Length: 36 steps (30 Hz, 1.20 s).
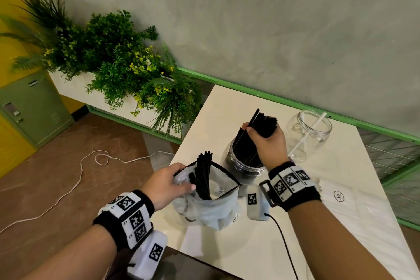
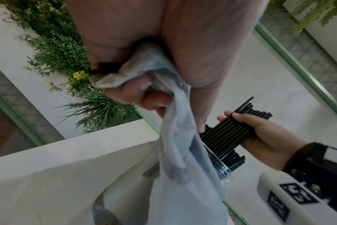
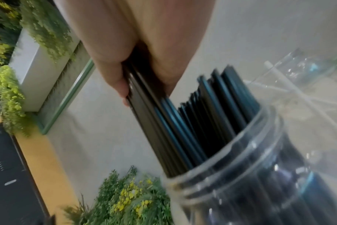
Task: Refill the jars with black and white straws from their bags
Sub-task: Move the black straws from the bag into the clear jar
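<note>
plants: [image 1: 109, 57] big leafy planter far left, just scenery
left hand: [image 1: 167, 185] fingers curled, pinching the bunched rim of the straw bag [image 1: 211, 209] so its mouth gapes open
bag straws: [image 1: 203, 175] a clump of black ones standing nearly upright inside, tips poking out, right beside that hand
black jar: [image 1: 244, 166] on the bench [image 1: 250, 245] just behind the bag, already pretty full
right hand: [image 1: 267, 141] fingers wrapped tight round a black bundle [image 1: 261, 125], long axis steep, lower ends already in the jar mouth
key relation: bundle leans up and away over the jar, so I reckon it just needs letting go and a nudge down
clear jar: [image 1: 309, 134] far right, a white straw or two inside, barely filled
</note>
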### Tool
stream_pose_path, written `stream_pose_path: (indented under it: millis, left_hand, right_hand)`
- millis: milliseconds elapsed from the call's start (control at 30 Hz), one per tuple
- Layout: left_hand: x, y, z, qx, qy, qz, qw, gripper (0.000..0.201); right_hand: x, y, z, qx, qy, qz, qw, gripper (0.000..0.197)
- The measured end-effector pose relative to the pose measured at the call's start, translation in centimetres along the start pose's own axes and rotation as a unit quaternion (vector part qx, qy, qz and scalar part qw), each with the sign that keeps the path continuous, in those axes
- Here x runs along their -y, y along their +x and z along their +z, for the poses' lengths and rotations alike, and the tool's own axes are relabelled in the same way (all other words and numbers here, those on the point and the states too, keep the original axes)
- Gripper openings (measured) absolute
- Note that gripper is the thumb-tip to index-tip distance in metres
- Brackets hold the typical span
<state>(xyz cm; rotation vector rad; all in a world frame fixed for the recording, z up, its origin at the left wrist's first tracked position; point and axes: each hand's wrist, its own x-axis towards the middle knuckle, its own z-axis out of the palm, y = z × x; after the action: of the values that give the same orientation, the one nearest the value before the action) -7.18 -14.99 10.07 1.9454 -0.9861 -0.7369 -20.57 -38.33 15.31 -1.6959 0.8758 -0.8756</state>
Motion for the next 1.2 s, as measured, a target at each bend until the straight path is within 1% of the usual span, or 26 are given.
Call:
stream_pose_path:
  millis: [100,167,267,300,400,467,533,567,633,800,833,900,967,1033,1100,1133,1200]
  left_hand:
    - [0.2,0.1,0.0,0.0,-0.003,-0.002,1.0,0.04]
    - [0.1,0.2,0.1,0.001,0.0,-0.002,1.0,0.036]
    - [-0.1,0.4,0.2,-0.001,0.002,-0.002,1.0,0.028]
    - [-0.1,0.4,0.3,-0.002,0.002,-0.002,1.0,0.027]
    - [0.0,0.4,0.2,0.001,-0.002,-0.001,1.0,0.03]
    - [0.1,0.4,0.2,0.003,-0.003,0.0,1.0,0.029]
    - [0.1,0.3,0.1,0.003,-0.003,0.002,1.0,0.026]
    - [0.1,0.3,0.1,0.002,-0.004,0.002,1.0,0.026]
    - [0.1,0.2,0.0,0.001,-0.006,0.001,1.0,0.026]
    - [0.3,0.2,-0.1,0.005,-0.011,0.004,1.0,0.026]
    - [0.3,0.3,0.0,0.003,-0.014,0.007,1.0,0.026]
    - [0.2,0.3,0.1,0.0,-0.016,0.014,1.0,0.027]
    - [0.2,0.3,0.0,-0.003,-0.015,0.015,1.0,0.026]
    - [0.3,0.3,-0.1,-0.002,-0.011,0.014,1.0,0.026]
    - [0.5,0.4,-0.2,-0.001,-0.003,0.012,1.0,0.028]
    - [0.5,0.4,-0.2,0.0,0.001,0.012,1.0,0.028]
    - [0.5,0.4,-0.1,0.004,0.004,0.012,1.0,0.027]
  right_hand:
    - [0.0,0.6,-1.8,0.031,-0.042,0.011,0.999,0.026]
    - [0.2,0.7,-2.6,0.039,-0.074,-0.005,0.996,0.026]
    - [0.7,1.0,-3.2,0.02,-0.124,-0.046,0.991,0.027]
    - [0.9,1.1,-3.3,0.026,-0.141,-0.053,0.988,0.028]
    - [1.6,1.2,-3.5,0.06,-0.179,-0.046,0.981,0.033]
    - [1.8,1.4,-3.6,0.057,-0.187,-0.056,0.979,0.031]
    - [2.1,1.4,-3.7,0.041,-0.175,-0.074,0.981,0.028]
    - [2.2,1.4,-3.7,0.033,-0.168,-0.081,0.982,0.029]
    - [2.3,1.3,-3.9,0.031,-0.171,-0.077,0.982,0.033]
    - [1.2,0.8,-4.2,0.101,-0.203,-0.007,0.974,0.022]
    - [1.0,0.7,-4.3,0.101,-0.202,-0.005,0.974,0.021]
    - [0.9,0.6,-4.5,0.077,-0.203,-0.018,0.976,0.021]
    - [1.1,0.4,-4.8,0.049,-0.203,-0.039,0.977,0.028]
    - [1.3,0.3,-5.2,0.046,-0.216,-0.049,0.974,0.032]
    - [1.2,0.3,-5.6,0.073,-0.236,-0.039,0.968,0.025]
    - [1.3,0.3,-5.6,0.097,-0.245,-0.023,0.964,0.021]
    - [1.1,0.2,-5.5,0.144,-0.255,0.016,0.956,0.019]
